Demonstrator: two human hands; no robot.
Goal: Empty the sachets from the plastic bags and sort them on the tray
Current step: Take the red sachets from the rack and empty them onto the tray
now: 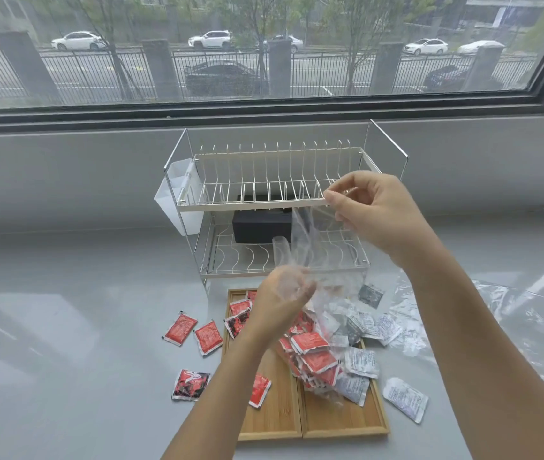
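We hold a clear plastic bag (310, 257) up over the wooden tray (347, 423), w/ red sachets (313, 358) and white sachets (362, 361) heaped on the tray's right half. Right hand (375, 215) pinches the bag's top edge, fingers curled on the film; left hand (284, 298) grips its lower part. More red sachets (180, 328) lie loose on the grey worktop (65, 327) left of the tray. Dish rack (277, 207) stands behind.
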